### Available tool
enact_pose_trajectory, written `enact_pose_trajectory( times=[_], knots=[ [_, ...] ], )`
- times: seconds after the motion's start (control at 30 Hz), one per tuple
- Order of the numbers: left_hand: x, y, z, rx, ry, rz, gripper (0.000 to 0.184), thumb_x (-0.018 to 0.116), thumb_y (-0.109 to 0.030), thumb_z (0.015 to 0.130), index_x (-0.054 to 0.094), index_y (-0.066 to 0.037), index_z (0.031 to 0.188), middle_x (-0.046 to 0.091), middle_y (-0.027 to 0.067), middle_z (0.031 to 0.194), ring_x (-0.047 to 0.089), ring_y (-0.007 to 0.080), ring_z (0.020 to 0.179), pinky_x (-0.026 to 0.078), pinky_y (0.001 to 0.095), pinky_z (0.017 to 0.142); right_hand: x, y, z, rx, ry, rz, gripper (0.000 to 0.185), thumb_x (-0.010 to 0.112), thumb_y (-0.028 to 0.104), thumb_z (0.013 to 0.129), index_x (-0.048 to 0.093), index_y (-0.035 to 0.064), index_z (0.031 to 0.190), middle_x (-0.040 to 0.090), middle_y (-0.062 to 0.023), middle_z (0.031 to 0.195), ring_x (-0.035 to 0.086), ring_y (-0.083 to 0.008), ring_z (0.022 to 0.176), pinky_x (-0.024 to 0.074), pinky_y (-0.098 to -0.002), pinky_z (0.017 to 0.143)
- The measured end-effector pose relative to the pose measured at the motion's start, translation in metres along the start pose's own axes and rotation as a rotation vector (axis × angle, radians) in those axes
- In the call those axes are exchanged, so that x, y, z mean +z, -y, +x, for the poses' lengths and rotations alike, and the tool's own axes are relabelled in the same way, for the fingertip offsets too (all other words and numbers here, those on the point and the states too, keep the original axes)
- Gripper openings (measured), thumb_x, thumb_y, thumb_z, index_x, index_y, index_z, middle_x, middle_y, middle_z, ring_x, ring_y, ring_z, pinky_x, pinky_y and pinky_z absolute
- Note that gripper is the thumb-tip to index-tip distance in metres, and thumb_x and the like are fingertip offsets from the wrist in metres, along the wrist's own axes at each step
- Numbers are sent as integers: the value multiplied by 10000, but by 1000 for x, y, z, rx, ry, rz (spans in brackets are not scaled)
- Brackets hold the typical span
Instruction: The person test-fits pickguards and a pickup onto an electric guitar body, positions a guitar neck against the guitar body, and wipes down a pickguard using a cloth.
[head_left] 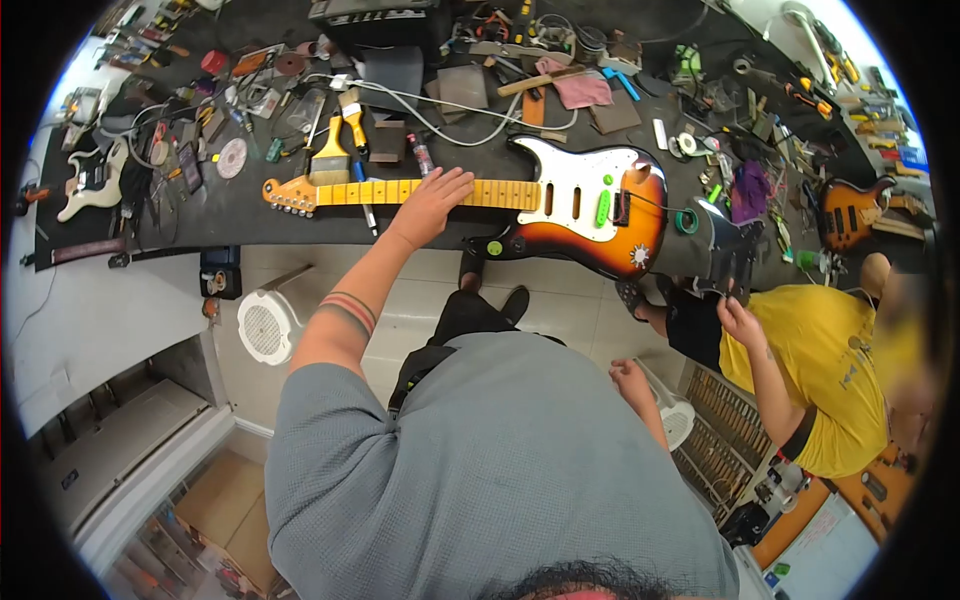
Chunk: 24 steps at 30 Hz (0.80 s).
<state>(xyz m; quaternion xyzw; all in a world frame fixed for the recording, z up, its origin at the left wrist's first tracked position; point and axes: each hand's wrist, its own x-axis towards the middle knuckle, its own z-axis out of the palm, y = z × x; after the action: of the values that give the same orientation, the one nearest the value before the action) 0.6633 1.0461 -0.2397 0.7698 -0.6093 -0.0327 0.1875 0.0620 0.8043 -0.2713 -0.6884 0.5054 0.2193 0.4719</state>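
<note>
A sunburst electric guitar [645, 225] with a white pickguard [592, 165] lies face up on the dark workbench. Its maple neck [385, 190] points left, and the headstock [290, 192] sits near a wide paintbrush [331, 160]. Across the neck, my left hand [432, 208] lies with fingers stretched out, touching the fretboard and gripping nothing. My right hand [630, 383] hangs low beside my body, away from the bench, fingers loosely bent and nothing visible in it. A green pickup [604, 208] shows in the pickguard, next to a dark pickup [622, 208].
A co-worker in a yellow shirt [815, 370] stands at the right, one hand at a dark plate [730, 250]. White cable [470, 142], a pink cloth [582, 90] and green tape [687, 221] lie around the guitar. White stools [266, 328] stand below the bench.
</note>
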Motion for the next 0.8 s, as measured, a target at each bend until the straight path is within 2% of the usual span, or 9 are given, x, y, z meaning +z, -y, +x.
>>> enact_pose_trajectory(
  times=[0.1,0.2,0.3,0.37,0.43,0.5,0.6,0.63,0.8],
  knots=[
    [5,1,-1,11,-10,-5,639,619,91,840,602,-74,1457,533,75,1631,447,294,1557,331,507,1307,-4,46,-3,-40,-24,-19,412,757,257,979,699,24,1314,762,-203,1078,740,-301,996,579,-414,875],
    [1,-3,0,7,5,31,631,616,89,842,603,-70,1452,528,76,1634,444,298,1559,325,511,1309,-9,84,-3,-50,-27,-77,386,757,249,981,708,33,1297,758,-154,1036,722,-262,994,567,-391,869],
    [2,-2,1,-6,-11,12,620,611,93,863,588,-80,1458,531,106,1616,450,307,1553,311,521,1314,-10,111,5,-107,-71,-126,400,752,259,969,706,48,1306,763,-225,1111,748,-353,1035,580,-433,911],
    [8,0,1,-17,-19,6,624,624,88,874,578,-96,1468,549,123,1576,466,315,1538,299,547,1313,-13,160,6,-138,-95,-131,385,752,268,964,709,58,1283,768,-225,1093,753,-368,1040,585,-452,907],
    [9,-2,2,-27,-9,24,629,632,81,873,577,-99,1473,558,120,1559,475,314,1529,295,564,1311,-10,211,17,-219,-231,-224,358,761,310,967,715,72,1230,774,-210,1084,756,-373,1028,588,-476,880],
    [8,-4,4,-28,-13,33,649,645,77,866,572,-106,1485,562,114,1543,489,309,1514,280,588,1309,-8,270,30,-357,-461,-234,358,763,360,973,706,69,1173,774,-200,1093,759,-389,998,588,-500,845],
    [3,-9,8,-30,-6,27,678,648,83,858,564,-111,1502,542,111,1560,474,311,1526,267,595,1313,-13,329,62,-299,-615,-363,397,754,389,982,655,36,1136,763,-195,1041,766,-412,935,597,-514,814],
    [3,-7,8,-19,22,21,769,664,88,817,515,-102,1548,499,117,1607,420,325,1568,226,602,1331,-15,337,77,-271,-631,-407,410,752,389,983,638,30,1145,758,-193,1029,768,-414,924,603,-514,811],
    [-8,-8,6,17,52,-66,765,687,44,841,485,-99,1565,477,131,1624,389,349,1591,193,636,1332,-12,348,117,-213,-686,-513,461,755,384,979,572,29,1210,740,-186,1041,779,-399,898,627,-505,802]
  ],
)
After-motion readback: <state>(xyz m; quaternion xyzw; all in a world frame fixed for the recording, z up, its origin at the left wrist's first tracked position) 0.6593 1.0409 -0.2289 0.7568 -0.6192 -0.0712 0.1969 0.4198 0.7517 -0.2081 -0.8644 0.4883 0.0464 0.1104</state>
